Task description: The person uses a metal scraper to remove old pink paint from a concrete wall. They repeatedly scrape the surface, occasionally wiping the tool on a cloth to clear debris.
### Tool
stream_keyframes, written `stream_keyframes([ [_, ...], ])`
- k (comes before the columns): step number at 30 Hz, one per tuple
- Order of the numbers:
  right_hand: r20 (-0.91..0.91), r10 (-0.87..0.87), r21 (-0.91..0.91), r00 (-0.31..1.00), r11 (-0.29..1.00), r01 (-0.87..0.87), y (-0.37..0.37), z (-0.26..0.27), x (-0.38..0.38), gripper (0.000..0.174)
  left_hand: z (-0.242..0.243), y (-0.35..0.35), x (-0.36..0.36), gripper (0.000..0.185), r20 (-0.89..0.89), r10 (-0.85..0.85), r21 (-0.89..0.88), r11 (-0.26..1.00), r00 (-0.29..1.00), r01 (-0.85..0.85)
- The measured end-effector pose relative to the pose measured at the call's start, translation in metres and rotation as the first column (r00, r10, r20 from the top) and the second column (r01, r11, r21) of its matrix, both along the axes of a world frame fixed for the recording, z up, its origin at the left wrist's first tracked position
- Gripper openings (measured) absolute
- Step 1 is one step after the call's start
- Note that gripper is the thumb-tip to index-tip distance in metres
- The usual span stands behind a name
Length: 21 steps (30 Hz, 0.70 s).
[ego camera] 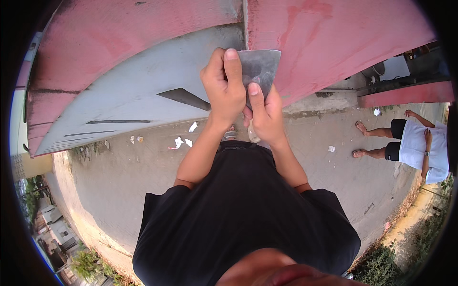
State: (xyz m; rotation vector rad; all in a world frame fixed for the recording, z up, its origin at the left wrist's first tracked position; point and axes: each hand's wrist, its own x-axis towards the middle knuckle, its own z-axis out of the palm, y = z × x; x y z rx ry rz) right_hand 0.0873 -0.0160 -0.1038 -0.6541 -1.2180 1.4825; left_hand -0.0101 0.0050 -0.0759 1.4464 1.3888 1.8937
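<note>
A putty knife with a wide grey metal blade (267, 66) is held up before the pink painted wall (332, 39). My right hand (268, 114) is wrapped around its pale handle (253, 133), the thumb lying on the base of the blade. At the blade's left edge, my left hand (226, 87) has curled fingers and a raised thumb pinching near the upper corner. The blade's top edge is close to a whitish vertical joint (245, 21) in the wall; whether they touch I cannot tell. Some fingers are hidden behind the blade.
A grey-blue wall panel (143, 82) with dark slots curves away on the left. Paper scraps (178, 142) litter the paved ground (118, 178). On the right stands a person (422, 143) in a white shirt and sandals. Behind the right wall end is a dark recess (390, 71) holding objects.
</note>
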Motion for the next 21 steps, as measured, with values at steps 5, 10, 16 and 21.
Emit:
stream_keyframes([
  [5,-0.008,-0.005,-0.05,1.0,0.999,0.005,-0.004,-0.005,0.002,0.032,-0.008,0.001,0.005,0.037,0.039,-0.005,0.005,1.0,0.999,0.005],
  [10,0.018,0.014,-0.034,1.0,0.999,-0.013,-0.001,-0.01,0.006,0.033,-0.013,0.001,0.005,0.038,0.028,0.016,0.003,1.0,0.999,-0.016],
  [16,-0.052,0.096,-0.099,0.994,0.99,-0.101,-0.012,-0.022,0.003,0.032,-0.041,-0.018,-0.014,0.038,0.158,0.037,-0.117,0.993,0.987,-0.018],
  [21,0.0,0.01,-0.093,1.0,0.996,-0.01,-0.009,-0.026,-0.004,0.033,-0.035,-0.024,-0.009,0.037,0.169,-0.045,-0.114,0.991,0.985,0.064],
])
